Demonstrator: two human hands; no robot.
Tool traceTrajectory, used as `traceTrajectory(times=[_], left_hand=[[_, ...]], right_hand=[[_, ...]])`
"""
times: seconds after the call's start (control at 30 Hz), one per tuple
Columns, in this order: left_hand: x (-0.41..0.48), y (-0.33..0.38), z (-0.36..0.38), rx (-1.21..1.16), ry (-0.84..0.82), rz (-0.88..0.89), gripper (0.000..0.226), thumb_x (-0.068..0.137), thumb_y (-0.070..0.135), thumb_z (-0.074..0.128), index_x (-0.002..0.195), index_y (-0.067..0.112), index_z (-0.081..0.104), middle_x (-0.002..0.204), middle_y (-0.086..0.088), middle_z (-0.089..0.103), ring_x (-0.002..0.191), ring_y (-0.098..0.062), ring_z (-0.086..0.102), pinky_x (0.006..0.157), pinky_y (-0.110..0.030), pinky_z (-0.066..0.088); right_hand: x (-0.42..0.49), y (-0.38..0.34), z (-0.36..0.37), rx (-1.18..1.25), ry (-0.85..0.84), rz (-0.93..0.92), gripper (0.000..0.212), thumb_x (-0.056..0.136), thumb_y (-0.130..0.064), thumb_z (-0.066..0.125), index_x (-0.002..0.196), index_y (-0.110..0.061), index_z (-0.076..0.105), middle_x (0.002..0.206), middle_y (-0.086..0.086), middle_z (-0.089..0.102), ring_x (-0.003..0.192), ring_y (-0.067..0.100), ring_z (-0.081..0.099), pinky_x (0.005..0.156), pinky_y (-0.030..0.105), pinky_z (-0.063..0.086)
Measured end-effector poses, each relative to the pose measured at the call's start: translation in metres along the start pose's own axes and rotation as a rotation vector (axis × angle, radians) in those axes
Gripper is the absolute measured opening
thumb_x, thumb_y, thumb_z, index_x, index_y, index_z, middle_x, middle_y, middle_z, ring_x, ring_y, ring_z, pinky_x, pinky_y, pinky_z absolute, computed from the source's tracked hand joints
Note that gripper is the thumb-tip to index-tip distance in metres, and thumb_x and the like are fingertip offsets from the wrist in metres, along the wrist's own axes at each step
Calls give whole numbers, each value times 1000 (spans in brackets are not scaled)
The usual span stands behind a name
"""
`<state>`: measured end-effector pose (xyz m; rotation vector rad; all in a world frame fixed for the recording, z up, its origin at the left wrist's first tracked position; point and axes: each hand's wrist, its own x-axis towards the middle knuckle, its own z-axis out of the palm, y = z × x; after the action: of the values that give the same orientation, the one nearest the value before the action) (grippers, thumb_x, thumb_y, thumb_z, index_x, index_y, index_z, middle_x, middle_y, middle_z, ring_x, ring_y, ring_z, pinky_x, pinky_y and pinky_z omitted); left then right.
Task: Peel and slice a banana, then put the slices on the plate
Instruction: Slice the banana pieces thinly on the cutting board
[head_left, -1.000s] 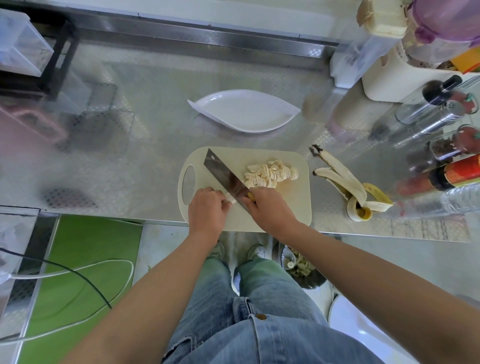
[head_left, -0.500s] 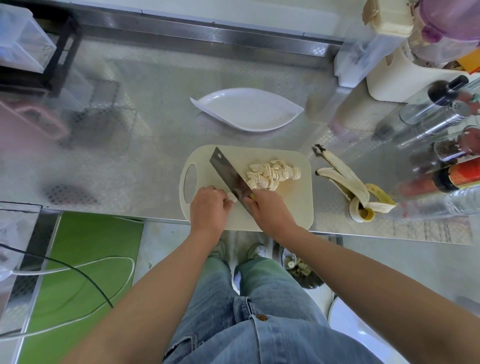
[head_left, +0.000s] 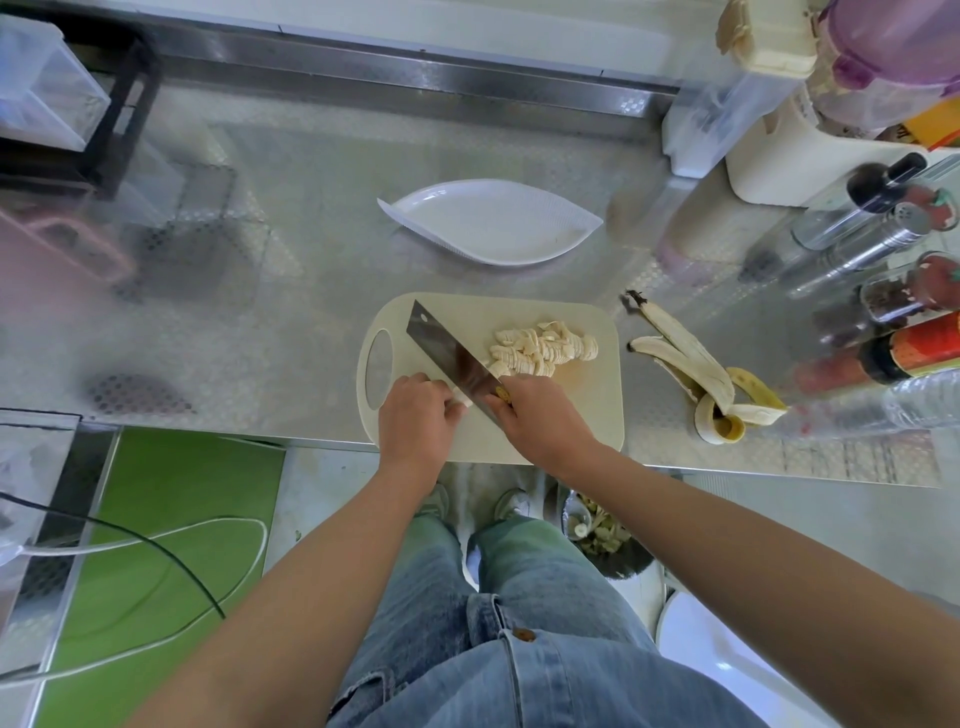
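Since half a second ago the cleaver (head_left: 452, 353) is sitting with its far tip slightly nearer the board's handle hole, while both hands and the sliced heap are staying about where they were. The right hand (head_left: 543, 418) is clamping around the cleaver's handle, the blade running diagonally away from its knuckles. The left hand (head_left: 415, 415), just beside it across the blade, is curling its fingers down onto a short banana stub (head_left: 460, 402) touching the blade. Banana slices (head_left: 543, 345) are lying heaped on the cutting board (head_left: 587, 410), just beyond the right hand. The white leaf-shaped plate (head_left: 493, 223) is lying farther beyond both hands, apart from the board. The peel (head_left: 696, 364) is sprawling on the steel counter (head_left: 260, 312) to the right of the right hand. Farther right, a spice jar (head_left: 893, 299) is holding dark grains, and a dark-capped bottle (head_left: 919, 348) is wearing a red-orange label too blurred to read. Under the right forearm, a floor bin (head_left: 602, 535) is holding pale scraps.
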<state>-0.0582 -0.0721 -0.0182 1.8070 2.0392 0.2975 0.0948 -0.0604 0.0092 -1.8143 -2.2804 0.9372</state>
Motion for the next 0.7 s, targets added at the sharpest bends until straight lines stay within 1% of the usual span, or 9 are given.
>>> traceTrajectory(times=[0.17, 0.3, 0.37, 0.53, 0.7], left_hand=[[0, 0, 1, -14, -2, -9, 20, 87, 30, 67, 84, 12, 74, 80, -5, 62, 76, -16, 43, 63, -28, 39], [0, 2, 0, -26, -11, -19, 18, 86, 27, 67, 85, 10, 74, 80, -7, 61, 77, -19, 45, 64, -29, 38], [0, 1, -1, -26, -11, -18, 19, 86, 27, 66, 84, 10, 74, 79, -7, 60, 79, -22, 49, 64, -29, 37], [0, 1, -1, -17, -23, -6, 20, 87, 28, 66, 84, 10, 74, 79, -7, 61, 81, -23, 52, 67, -33, 44], [-1, 2, -2, -10, -18, 9, 19, 88, 29, 66, 89, 12, 74, 83, -6, 63, 81, -21, 52, 69, -32, 46]], right_hand=[[0, -1, 5, -8, -5, 28, 28, 98, -30, 44, 76, -13, 44, 75, 8, 49, 66, 27, 46, 59, 34, 35], [1, 0, 14, 2, -16, 79, 27, 97, -28, 45, 83, -7, 54, 77, 8, 52, 73, 28, 49, 62, 36, 39], [2, 0, 15, 30, -6, 90, 25, 96, -27, 46, 80, -9, 51, 75, 8, 53, 72, 29, 51, 63, 38, 42], [-1, -1, 6, 53, 53, 56, 32, 97, -26, 47, 69, -12, 38, 68, 6, 45, 65, 28, 43, 60, 35, 33], [0, -1, 1, 21, 21, 12, 31, 97, -32, 46, 73, -13, 44, 71, 7, 51, 66, 29, 49, 60, 36, 37]])
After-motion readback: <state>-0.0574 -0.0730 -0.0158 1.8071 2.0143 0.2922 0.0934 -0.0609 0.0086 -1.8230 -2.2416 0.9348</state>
